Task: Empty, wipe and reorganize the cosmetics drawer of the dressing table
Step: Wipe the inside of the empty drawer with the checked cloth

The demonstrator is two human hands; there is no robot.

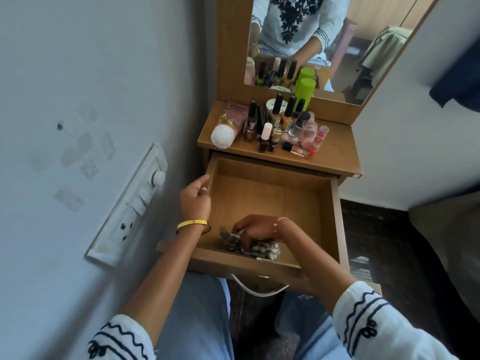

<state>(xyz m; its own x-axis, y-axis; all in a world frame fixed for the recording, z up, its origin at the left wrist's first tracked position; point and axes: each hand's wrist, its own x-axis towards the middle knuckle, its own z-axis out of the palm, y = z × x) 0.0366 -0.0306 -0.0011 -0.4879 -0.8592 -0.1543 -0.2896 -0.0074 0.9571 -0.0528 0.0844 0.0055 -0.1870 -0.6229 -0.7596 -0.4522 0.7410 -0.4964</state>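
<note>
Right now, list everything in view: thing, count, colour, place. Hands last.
drawer: one, brown wood, pulled open, only a cloth inside.
cloth: one, checked grey-white, front of the drawer floor.
nail polish bottles: many, mixed colours, standing clustered on the tabletop.
green canister: one, lime, against the mirror.
pink tube: one, white cap, lying at the tabletop's left.
mirror: one, wood-framed, above the tabletop.
switchboard: one, white, on the left wall.
left hand: touches the drawer's left wall.
right hand: grips the cloth.
</note>
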